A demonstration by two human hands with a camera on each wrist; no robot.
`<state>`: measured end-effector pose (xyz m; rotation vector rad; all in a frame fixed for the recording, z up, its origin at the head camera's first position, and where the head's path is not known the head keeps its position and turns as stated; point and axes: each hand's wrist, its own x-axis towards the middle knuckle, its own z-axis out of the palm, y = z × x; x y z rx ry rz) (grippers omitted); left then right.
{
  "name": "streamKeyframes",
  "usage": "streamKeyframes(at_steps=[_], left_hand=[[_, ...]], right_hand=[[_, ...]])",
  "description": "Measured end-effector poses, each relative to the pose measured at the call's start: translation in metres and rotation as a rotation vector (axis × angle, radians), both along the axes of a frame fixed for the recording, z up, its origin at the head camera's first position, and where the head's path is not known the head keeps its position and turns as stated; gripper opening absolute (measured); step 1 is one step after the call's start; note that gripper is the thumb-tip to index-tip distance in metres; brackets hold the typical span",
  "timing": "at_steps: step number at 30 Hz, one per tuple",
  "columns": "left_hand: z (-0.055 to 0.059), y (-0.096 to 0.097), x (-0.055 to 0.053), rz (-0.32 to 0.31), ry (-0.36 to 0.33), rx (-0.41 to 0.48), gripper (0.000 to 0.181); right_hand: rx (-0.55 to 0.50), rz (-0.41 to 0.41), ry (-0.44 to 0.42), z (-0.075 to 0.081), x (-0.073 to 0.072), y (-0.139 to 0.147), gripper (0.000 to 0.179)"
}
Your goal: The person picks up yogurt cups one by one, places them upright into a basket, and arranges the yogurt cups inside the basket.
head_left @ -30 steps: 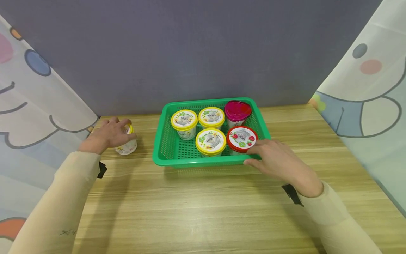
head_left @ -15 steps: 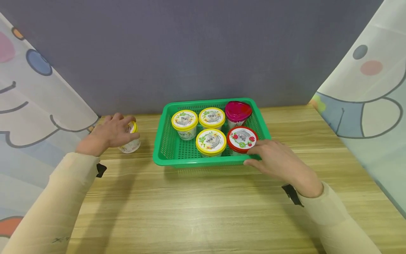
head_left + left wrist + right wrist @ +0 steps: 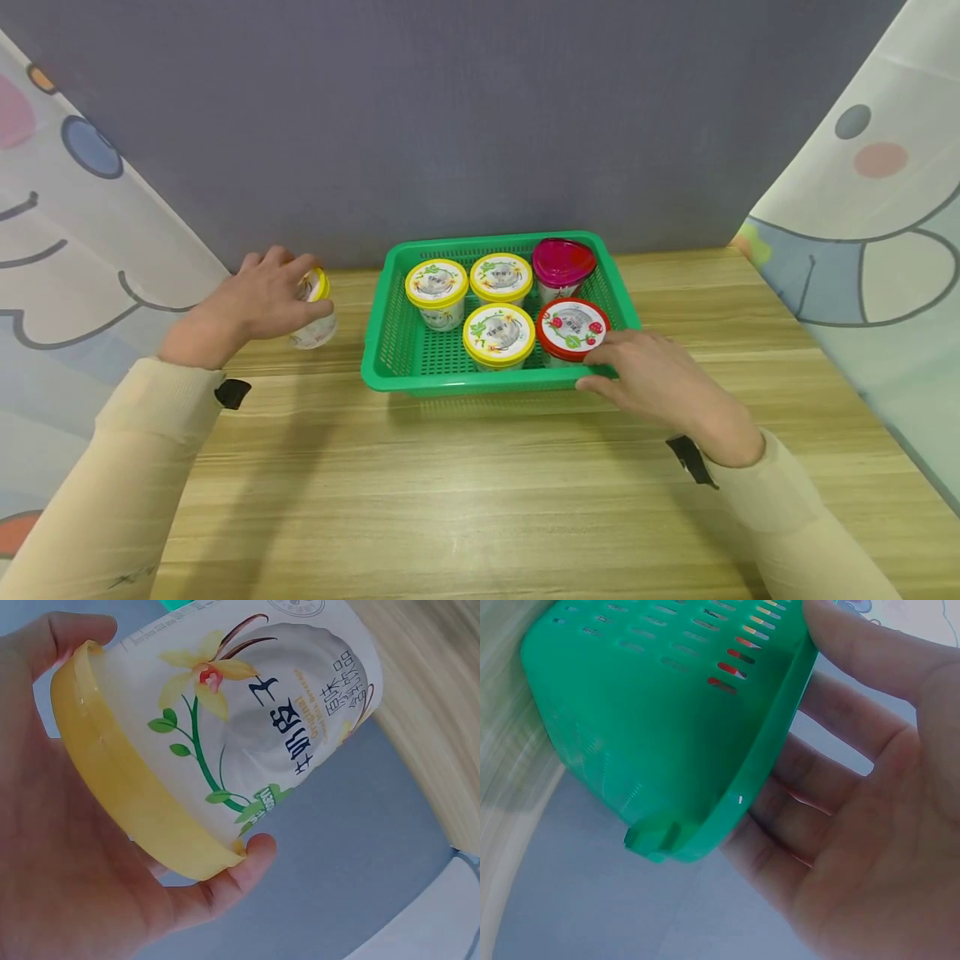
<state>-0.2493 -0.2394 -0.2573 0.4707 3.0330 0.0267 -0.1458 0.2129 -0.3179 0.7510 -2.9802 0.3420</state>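
Observation:
My left hand (image 3: pixel 251 304) grips a white paper cup (image 3: pixel 318 332) with a yellow lid, left of the basket. In the left wrist view, thumb and fingers clasp the yellow lid's rim; a vanilla flower is printed on the cup (image 3: pixel 225 712). The cup looks slightly tilted and seems to hang above the table. At the front right corner of the green plastic basket (image 3: pixel 465 383), my right hand (image 3: pixel 667 387) holds the rim, thumb outside and fingers over the edge. The perforated basket wall (image 3: pixel 652 727) fills much of the right wrist view.
Inside the basket stand several cups: yellow-lidded ones (image 3: pixel 498 333), a red-lidded strawberry cup (image 3: pixel 573 325) and one with a magenta lid (image 3: pixel 562 262). A grey wall panel (image 3: pixel 480 125) rises behind the wooden table (image 3: pixel 450 492). Cartoon-printed curtains (image 3: pixel 892 250) flank both sides.
My left hand has moved up and slightly right in the head view, bringing the yellow-lidded cup with it. The right hand and the basket have stayed in place.

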Motion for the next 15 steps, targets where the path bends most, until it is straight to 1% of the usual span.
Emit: streamKeyframes(at_steps=[10,15], left_hand=[[0.013,0.012,0.008,0.008,0.010,-0.026,0.063],[0.021,0.020,0.012,0.005,0.023,-0.013,0.061]], right_hand=[[0.006,-0.008,-0.009,0.001,0.000,-0.001,0.028],[0.005,-0.011,-0.004,0.001,0.000,0.000,0.028]])
